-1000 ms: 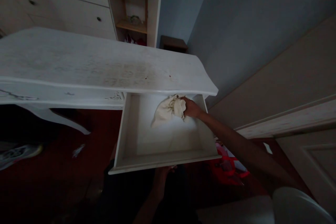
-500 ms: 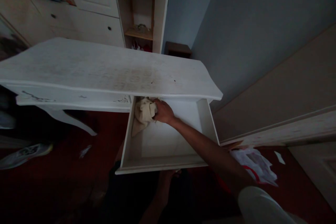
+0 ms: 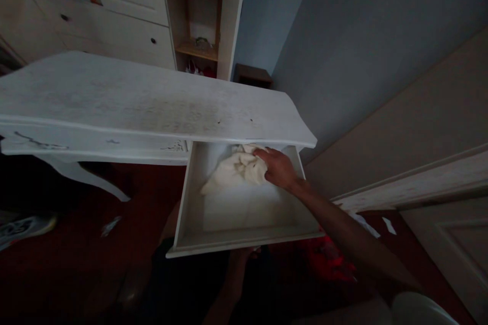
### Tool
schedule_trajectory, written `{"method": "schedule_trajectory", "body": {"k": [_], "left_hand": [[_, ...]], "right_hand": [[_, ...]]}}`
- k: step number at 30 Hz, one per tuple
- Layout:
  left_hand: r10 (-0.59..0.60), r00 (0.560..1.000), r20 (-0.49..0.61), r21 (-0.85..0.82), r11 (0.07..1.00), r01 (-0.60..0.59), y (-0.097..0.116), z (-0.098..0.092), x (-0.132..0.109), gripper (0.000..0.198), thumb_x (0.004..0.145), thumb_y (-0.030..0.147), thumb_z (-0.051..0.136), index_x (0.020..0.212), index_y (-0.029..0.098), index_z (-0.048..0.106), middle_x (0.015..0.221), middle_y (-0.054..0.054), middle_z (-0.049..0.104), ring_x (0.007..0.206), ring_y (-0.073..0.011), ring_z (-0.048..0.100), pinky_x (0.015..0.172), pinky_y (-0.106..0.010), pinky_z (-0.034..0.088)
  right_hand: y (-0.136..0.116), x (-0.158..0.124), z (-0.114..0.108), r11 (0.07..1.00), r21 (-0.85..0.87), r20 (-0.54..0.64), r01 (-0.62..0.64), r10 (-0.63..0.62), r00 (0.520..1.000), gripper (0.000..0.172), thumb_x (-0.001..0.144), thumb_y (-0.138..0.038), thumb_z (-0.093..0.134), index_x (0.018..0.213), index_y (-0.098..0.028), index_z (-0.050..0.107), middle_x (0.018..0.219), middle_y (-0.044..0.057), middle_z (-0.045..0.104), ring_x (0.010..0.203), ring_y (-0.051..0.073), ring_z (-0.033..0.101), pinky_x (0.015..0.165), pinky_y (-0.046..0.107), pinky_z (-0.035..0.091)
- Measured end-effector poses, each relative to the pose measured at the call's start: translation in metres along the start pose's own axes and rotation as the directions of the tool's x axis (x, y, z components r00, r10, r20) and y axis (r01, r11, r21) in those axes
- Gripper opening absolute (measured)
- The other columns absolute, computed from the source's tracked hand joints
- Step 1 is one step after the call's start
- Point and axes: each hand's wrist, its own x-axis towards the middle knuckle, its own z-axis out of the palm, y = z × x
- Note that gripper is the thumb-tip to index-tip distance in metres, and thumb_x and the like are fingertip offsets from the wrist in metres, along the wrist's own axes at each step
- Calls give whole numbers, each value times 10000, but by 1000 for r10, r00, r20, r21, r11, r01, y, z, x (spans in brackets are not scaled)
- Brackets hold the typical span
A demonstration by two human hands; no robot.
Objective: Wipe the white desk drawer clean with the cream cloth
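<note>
Within right hand (image 3: 280,168), bunched cloth (image 3: 233,171)

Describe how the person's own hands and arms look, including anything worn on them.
The right hand is ungloved, with no watch or bracelet visible. The right forearm is bare up to a plain, pale sleeve. The left hand is dim and partly hidden; its sleeve is out of view.

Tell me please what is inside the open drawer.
Inside the drawer are a crumpled cream cloth and the right hand holding it. The pale bottom shows around them; the parts covered by the cloth and tabletop cannot be seen.
</note>
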Motion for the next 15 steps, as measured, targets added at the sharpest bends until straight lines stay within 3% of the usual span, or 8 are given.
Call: {"method": "schedule_trajectory", "body": {"k": [4, 8, 12, 15], "left_hand": [[-14, 1000, 14, 0, 1000, 14, 16, 6, -10, 329, 529, 403, 817, 713, 142, 740, 716, -86, 743, 662, -236, 686, 602, -326, 513], [27, 999, 21, -8, 1000, -27, 25, 10, -18, 289, 586, 386, 800, 741, 147, 750, 756, -77, 755, 697, -229, 696, 641, -326, 527], [31, 1000, 2, -13, 999, -31, 25, 9, -19, 274, 589, 376, 798, 735, 148, 750, 756, -77, 758, 704, -234, 701, 655, -332, 533], [34, 999, -4, -5, 999, -34, 22, 8, -18, 269, 595, 368, 792, 743, 148, 749, 768, -78, 761, 709, -233, 702, 649, -327, 528]], "right_hand": [[56, -38, -39, 977, -215, 100, -5, 27, 995, 611, 675, -46, 615, 1266, -201, 598, 1171, 143, 671, 1077, 319, 629, 930, 431, 491], [93, -63, -51, 998, -53, 87, -34, 39, 995, 471, 755, -148, 627, 1219, -227, 609, 1195, 110, 675, 1076, 272, 644, 930, 389, 519], [86, -87, -51, 999, -31, 162, -19, 23, 987, 422, 790, -215, 636, 1204, -136, 630, 1167, 174, 690, 1047, 308, 664, 898, 417, 536], [67, -114, -51, 998, -52, 250, -39, 51, 967, 471, 761, -221, 675, 1230, -191, 649, 1166, 166, 704, 1059, 336, 662, 899, 434, 543]]}}
